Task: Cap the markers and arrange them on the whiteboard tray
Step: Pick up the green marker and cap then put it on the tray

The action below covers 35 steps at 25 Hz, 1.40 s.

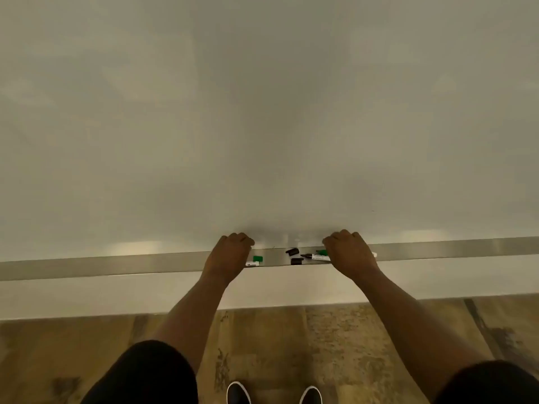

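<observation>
Brushed metal runs under both sets of fingers, the left hand and right hand each curled knuckles-up over the whiteboard tray, and I cannot tell whether either actually grips anything. By the left hand lie a green cap and a white marker end; from under the right hand pokes an uncapped black-tipped marker. Between the hands two black caps lie loose, the whiteboard rising behind.

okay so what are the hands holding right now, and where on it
It cannot be told. Both the left hand and right hand curl over markers on the tray, hiding any grip.
</observation>
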Motion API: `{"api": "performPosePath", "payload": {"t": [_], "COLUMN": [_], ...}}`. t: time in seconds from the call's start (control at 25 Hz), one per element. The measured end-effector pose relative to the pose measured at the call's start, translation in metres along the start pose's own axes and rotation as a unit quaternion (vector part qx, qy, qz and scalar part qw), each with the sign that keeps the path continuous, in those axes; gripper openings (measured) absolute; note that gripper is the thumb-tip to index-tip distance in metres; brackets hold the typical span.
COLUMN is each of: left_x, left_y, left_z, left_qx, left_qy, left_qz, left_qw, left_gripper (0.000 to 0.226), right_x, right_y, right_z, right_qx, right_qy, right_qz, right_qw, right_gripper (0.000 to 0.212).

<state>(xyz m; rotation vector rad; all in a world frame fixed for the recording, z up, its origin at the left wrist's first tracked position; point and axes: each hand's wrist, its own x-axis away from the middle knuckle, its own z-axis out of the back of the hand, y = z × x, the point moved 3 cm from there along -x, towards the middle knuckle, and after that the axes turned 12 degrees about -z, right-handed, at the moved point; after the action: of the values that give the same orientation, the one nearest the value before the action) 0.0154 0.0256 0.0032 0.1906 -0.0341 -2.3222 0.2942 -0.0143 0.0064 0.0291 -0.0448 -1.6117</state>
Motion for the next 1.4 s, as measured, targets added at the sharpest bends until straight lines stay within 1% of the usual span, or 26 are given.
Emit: {"api": "performPosePath", "payload": {"t": [0.12,0.16,0.24,0.32,0.4,0.52,0.64,0.8,0.92,1.04,1.16,1.24,1.32,1.4], "left_x": [-0.005,-0.004,-0.006,-0.009,-0.011,-0.016,-0.020,-0.026,-0.025,-0.025,-0.027,-0.026,-0.025,-0.022], "left_y": [-0.006,-0.007,-0.011,-0.009,-0.004,-0.004,-0.006,-0.004,-0.003,-0.001,0.002,0.003,0.005,0.007], "left_z": [-0.019,-0.025,-0.040,-0.051,-0.061,-0.072,-0.072,-0.070,-0.072,-0.070,-0.068,-0.068,-0.064,-0.058], "left_qx": [0.030,0.028,0.028,0.026,0.022,0.022,0.056,0.102,0.125,0.123,0.112,0.106,0.103,0.120], "left_qy": [-0.042,-0.069,-0.101,-0.112,-0.116,-0.124,-0.125,-0.131,-0.128,-0.113,-0.104,-0.094,-0.072,-0.049], "left_qz": [0.005,0.009,0.004,-0.008,-0.022,-0.013,0.013,0.034,0.060,0.078,0.073,0.066,0.062,0.071], "left_qw": [0.999,0.997,0.994,0.993,0.993,0.992,0.991,0.986,0.982,0.983,0.986,0.988,0.990,0.989], "left_gripper": [0.026,0.028,0.033,0.036,0.033,0.029,0.028,0.018,0.021,0.023,0.025,0.028,0.030,0.030], "right_x": [-0.005,-0.004,-0.008,-0.011,-0.012,-0.017,-0.022,-0.023,-0.020,-0.018,-0.018,-0.017,-0.015,-0.012], "right_y": [0.009,0.014,0.019,0.020,0.021,0.022,0.023,0.025,0.025,0.024,0.024,0.023,0.023,0.022], "right_z": [-0.022,-0.027,-0.038,-0.043,-0.049,-0.056,-0.059,-0.058,-0.056,-0.054,-0.053,-0.052,-0.051,-0.050], "right_qx": [-0.012,-0.010,-0.015,-0.015,-0.021,-0.027,-0.037,-0.055,-0.062,-0.054,-0.063,-0.063,-0.053,-0.033], "right_qy": [-0.045,-0.071,-0.096,-0.112,-0.118,-0.118,-0.124,-0.121,-0.108,-0.106,-0.091,-0.088,-0.073,-0.057], "right_qz": [-0.033,-0.052,-0.072,-0.077,-0.077,-0.082,-0.084,-0.091,-0.093,-0.086,-0.081,-0.072,-0.066,-0.057], "right_qw": [0.998,0.996,0.993,0.991,0.990,0.989,0.988,0.987,0.988,0.989,0.990,0.992,0.994,0.996], "right_gripper": [0.027,0.030,0.035,0.038,0.040,0.039,0.035,0.032,0.028,0.025,0.024,0.020,0.015,0.016]}}
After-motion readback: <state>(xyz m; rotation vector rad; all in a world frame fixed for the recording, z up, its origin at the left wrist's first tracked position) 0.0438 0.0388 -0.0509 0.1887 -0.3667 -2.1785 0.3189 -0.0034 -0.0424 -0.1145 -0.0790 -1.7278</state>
